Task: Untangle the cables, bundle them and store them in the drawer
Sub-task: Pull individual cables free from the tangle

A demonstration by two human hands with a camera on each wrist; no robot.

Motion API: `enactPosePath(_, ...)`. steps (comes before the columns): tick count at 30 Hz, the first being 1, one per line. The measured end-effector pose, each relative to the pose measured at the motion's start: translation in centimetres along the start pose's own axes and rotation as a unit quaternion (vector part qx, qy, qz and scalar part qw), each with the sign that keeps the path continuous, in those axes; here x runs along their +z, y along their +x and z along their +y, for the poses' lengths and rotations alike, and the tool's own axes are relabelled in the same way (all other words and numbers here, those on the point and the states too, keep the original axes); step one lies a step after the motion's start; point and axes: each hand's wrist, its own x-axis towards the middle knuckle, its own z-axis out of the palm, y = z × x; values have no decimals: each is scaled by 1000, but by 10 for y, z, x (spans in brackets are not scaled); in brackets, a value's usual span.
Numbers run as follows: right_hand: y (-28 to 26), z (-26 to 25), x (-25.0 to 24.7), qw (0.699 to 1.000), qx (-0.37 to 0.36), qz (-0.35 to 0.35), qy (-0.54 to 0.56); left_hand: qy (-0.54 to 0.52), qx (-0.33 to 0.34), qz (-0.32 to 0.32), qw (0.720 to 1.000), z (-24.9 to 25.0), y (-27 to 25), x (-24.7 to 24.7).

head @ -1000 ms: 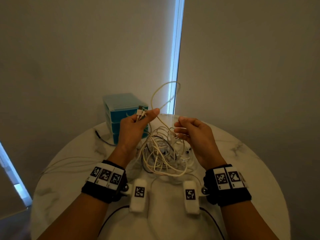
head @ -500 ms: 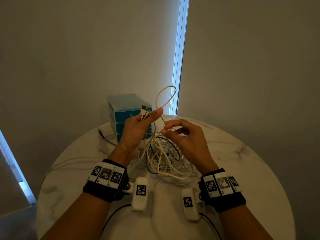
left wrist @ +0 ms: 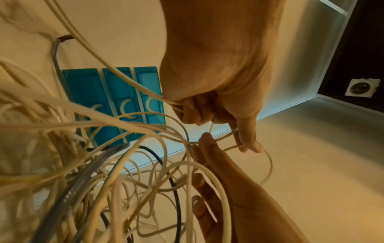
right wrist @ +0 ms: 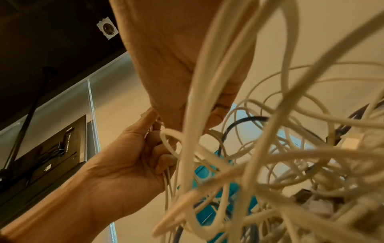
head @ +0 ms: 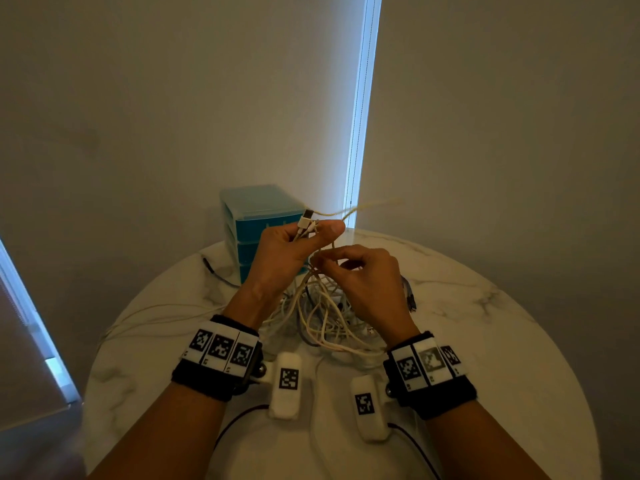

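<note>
A tangle of mostly white cables (head: 322,320) lies mid-table and rises to both hands. My left hand (head: 318,232) is held up in front of the blue drawer unit (head: 256,216). It grips several cable ends, and a white USB plug (head: 306,220) sticks out above the thumb. From that grip a yellowish cable (head: 367,206) streams off to the right, blurred. Just below, my right hand (head: 322,263) pinches a strand of the tangle. In the left wrist view the left fingers (left wrist: 193,113) curl round white strands. All three drawers (left wrist: 114,98) are closed.
The round marble table (head: 485,341) stands close to a wall and a bright window strip (head: 360,133). A grey cable with a dark plug (head: 211,268) lies left of the drawers. Thin white cables (head: 156,317) trail toward the left edge. A dark-tipped lead (head: 410,301) lies to the right.
My right hand has moved left and up until it sits just under the left hand. The upright yellowish loop above the hands has dropped and swung out to the right.
</note>
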Motion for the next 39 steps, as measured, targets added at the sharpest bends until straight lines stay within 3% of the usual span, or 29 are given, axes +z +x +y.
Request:
enactPosePath(5,8,-4,-27,979,42,131,153,94,5,-18,995,-8,4,-11)
enactPosePath(9,10,-6,-40,951,61,179,245,162,-24,-64,985,-11,4,-13)
enactPosePath(13,17,-8,-50,876,68,256,403,229,-17,-38,972,-17,10,-18)
enactPosePath(15,19,-10,-53,842,71,251,473,247,-3,-25,969,-18,10,-18)
enactPosePath(17,18,-13,-49,831,84,216,505,255,11,-40,966,-18,9,-15)
enactPosePath(20,15,-16,-40,836,100,177,510,245,17,-50,968,-18,8,-10)
enactPosePath(23,14,-15,-39,846,114,149,498,180,31,-9,983,-18,7,-10)
enactPosePath(28,7,-8,-28,943,141,10,300,58,49,84,994,-8,8,-16)
enactPosePath(32,4,-9,-12,979,97,-58,169,43,44,43,997,-2,4,-12)
enactPosePath(36,4,-5,-5,994,56,-15,89,81,53,16,995,-6,5,-10)
enactPosePath(39,8,-4,-14,989,50,68,125,207,50,23,977,-20,14,-19)
